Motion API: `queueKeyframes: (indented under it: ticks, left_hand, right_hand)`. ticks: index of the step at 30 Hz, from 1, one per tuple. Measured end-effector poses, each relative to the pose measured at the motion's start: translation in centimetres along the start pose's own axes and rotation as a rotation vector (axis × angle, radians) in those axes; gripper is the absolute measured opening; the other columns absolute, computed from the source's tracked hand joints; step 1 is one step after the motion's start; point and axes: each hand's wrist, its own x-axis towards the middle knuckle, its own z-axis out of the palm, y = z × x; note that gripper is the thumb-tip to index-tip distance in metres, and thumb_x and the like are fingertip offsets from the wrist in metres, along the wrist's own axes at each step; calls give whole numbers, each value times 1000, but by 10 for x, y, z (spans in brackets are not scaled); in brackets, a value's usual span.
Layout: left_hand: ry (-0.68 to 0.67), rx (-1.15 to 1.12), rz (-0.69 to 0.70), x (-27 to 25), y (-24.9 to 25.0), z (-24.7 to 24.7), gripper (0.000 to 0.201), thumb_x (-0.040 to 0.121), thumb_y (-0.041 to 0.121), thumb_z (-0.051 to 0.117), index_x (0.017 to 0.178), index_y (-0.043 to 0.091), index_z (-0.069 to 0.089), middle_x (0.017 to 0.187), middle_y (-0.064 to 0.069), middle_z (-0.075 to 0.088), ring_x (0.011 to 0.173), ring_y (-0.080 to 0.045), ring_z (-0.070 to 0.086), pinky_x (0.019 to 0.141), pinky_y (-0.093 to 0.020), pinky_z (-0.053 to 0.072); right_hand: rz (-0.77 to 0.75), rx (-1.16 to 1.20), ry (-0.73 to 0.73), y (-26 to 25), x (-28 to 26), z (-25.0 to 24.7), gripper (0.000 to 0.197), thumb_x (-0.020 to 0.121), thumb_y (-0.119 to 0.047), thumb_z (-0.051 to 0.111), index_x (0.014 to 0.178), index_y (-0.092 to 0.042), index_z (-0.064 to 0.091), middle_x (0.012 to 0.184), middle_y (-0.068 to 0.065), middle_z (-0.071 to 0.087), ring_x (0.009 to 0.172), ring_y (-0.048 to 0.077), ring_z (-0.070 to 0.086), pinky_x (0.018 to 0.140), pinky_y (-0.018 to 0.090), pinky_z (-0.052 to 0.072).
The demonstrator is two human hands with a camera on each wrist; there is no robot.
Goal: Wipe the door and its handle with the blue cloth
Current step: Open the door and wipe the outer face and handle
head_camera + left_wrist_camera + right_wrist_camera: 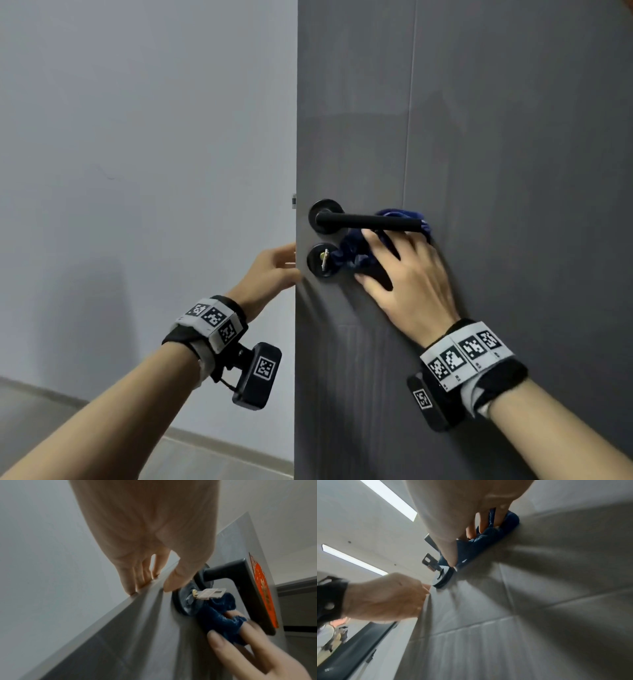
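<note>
The dark grey door stands ajar, with a black lever handle and, below it, a round lock with a key in it. My right hand lies flat with spread fingers just under the lever and presses the bunched blue cloth against the door face, right of the lock. In the left wrist view the cloth bunches over one of the fingers. My left hand grips the door's free edge beside the lock, fingers behind it and thumb on the front.
A pale wall and a strip of floor lie left of the door edge. An orange-red sticker shows higher up on the door. Ceiling light strips and a dark door frame appear in the right wrist view.
</note>
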Motion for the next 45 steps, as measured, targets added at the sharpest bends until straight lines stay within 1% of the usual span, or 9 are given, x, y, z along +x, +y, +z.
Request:
queueKeyframes:
  ticks: [4,8,12,16,21,24,30,40,45]
  left_hand:
    - [-61,117,-64,-10,-23,-4,36,91,-5,65,125,6,65,119,-7,73,106,-23,70,90,-27,57]
    - [-63,101,-41,-16,-31,-3,34,91,-4,66,123,4,65,116,-11,72,96,-16,71,84,-24,58]
    - [-77,118,-14,-17,-32,-5,33,90,0,69,123,3,66,111,-7,74,94,-14,71,81,-22,57]
    - [-68,113,-1,-19,-34,-5,33,89,1,69,122,2,67,110,-7,75,91,-13,71,77,-21,56]
    - [-74,83,-8,-15,-37,-6,31,90,-5,66,117,10,68,110,-6,74,91,-13,71,85,-26,59]
    - [-77,102,-6,-11,-37,-6,32,90,-5,66,119,7,67,114,-7,73,93,-15,71,87,-26,59]
    - [-100,133,-7,-11,-34,-8,34,89,-2,68,123,0,65,112,-8,72,90,-12,71,77,-18,56]
    - [-84,204,0,4,-44,-10,35,89,-2,68,124,-4,64,121,-16,70,97,-22,68,85,-23,57]
    - [-69,226,0,16,-53,-11,34,91,-2,66,125,-3,63,123,-14,69,103,-25,67,92,-30,55]
  right_hand:
    - [105,191,181,-15,0,16,49,72,-20,82,120,-21,71,121,-1,63,108,28,59,86,41,56]
    - [49,442,304,-25,-11,28,26,74,-7,84,98,-13,78,94,-1,68,81,19,67,71,35,56]
    - [-52,526,306,-50,-13,41,9,76,-4,84,81,-7,76,81,2,66,67,17,63,60,32,53]
    - [32,603,314,-56,-5,47,8,72,-4,81,71,-8,75,72,0,65,62,15,61,57,30,50]
    - [548,783,309,-17,1,24,17,69,-8,82,65,-18,69,62,-8,63,56,0,55,62,25,44]
    - [556,657,322,-5,6,14,25,69,-7,82,65,-25,66,62,-11,64,55,0,56,62,22,46]
    - [294,724,246,-37,10,28,15,71,-9,81,73,-18,70,69,-2,66,61,13,62,60,26,50]
    - [493,588,311,23,-7,9,17,76,-11,82,70,-13,66,67,2,66,60,11,57,62,26,46]
    - [415,595,248,45,-16,3,14,80,-9,79,81,-11,66,88,-2,60,71,14,60,67,25,48]
